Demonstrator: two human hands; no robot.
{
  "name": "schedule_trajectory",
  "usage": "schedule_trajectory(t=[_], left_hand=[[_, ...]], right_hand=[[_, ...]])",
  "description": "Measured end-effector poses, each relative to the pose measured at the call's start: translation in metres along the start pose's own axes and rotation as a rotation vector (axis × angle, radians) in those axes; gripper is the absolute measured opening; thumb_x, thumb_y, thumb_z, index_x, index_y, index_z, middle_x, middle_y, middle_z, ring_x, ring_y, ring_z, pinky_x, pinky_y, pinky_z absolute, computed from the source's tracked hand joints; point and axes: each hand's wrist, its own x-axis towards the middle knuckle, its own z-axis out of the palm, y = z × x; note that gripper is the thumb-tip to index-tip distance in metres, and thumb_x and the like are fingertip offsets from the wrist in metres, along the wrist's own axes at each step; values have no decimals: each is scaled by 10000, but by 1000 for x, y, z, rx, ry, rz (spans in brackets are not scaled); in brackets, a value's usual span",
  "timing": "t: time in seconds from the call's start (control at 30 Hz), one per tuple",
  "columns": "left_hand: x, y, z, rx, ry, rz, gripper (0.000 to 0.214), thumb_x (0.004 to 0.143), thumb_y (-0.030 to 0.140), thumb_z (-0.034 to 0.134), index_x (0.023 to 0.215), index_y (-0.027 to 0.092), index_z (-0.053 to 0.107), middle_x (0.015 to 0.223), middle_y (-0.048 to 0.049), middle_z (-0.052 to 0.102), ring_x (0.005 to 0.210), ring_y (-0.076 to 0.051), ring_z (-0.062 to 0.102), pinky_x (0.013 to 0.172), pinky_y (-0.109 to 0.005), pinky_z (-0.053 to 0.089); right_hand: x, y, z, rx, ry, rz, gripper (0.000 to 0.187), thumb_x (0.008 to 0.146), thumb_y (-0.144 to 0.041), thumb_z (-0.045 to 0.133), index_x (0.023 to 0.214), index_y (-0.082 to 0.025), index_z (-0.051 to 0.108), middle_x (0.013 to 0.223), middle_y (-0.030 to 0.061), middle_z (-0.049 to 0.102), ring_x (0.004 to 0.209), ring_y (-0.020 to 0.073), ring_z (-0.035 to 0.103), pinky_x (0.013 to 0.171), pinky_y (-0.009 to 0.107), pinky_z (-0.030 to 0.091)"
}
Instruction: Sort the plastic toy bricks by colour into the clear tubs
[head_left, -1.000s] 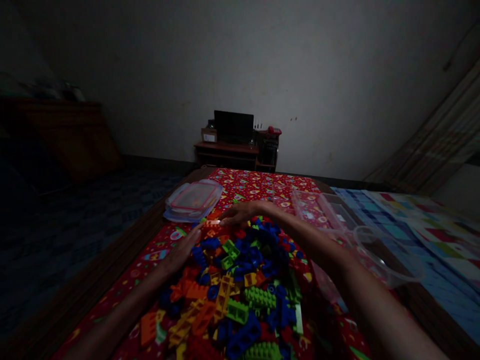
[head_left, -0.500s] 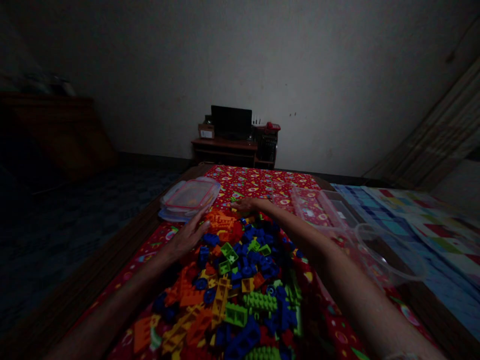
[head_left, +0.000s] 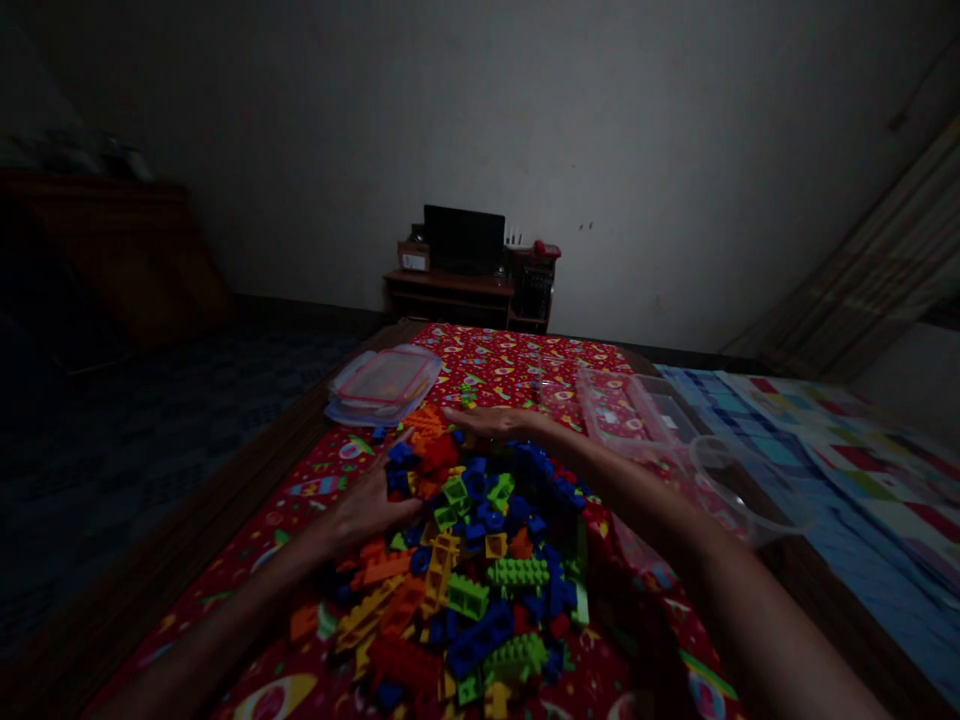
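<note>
A heap of plastic building blocks [head_left: 469,590] in orange, blue, green, yellow and red lies on a red patterned cloth [head_left: 495,370]. My left hand [head_left: 373,508] rests against the left side of the heap, fingers stretched out and thumb apart, touching blue and orange blocks. Across the heap's far edge lies my right hand [head_left: 491,423], fingers extended to the left beside the orange blocks [head_left: 427,425]. Its palm side is hidden. Neither hand grips a block that I can see.
Stacked clear lids [head_left: 386,382] with coloured rims lie beyond my left hand. Clear plastic containers [head_left: 622,415] and a round clear tub [head_left: 742,490] stand to the right. A bed with a patchwork cover [head_left: 862,440] adjoins the right side. A monitor [head_left: 465,238] stands on a far desk.
My left hand has moved lower along the heap's left side, and my right hand has shifted slightly left and nearer. Blocks at the edges have been pushed inward, making the heap more compact.
</note>
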Motion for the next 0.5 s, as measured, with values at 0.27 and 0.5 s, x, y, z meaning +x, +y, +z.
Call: schedule_trajectory(t=[0.27, 0.5], left_hand=[[46, 22, -11, -152, 59, 178, 816, 601, 493, 657, 1315, 130, 500, 1210, -144, 648, 1127, -323, 597, 996, -456, 460], [55, 10, -34, -138, -50, 77, 876, 623, 554, 650, 1380, 160, 452, 1413, -158, 496, 1126, -336, 602, 915, -467, 520]], right_hand=[[-43, -12, -22, 432, -28, 58, 701, 896, -701, 248, 1076, -164, 661, 983, 80, 702, 908, 207, 658, 742, 318, 574], [-92, 16, -43, -30, 119, 151, 506, 930, -536, 412, 765, -113, 635, 642, 25, 574, 612, 141, 578, 556, 240, 460]])
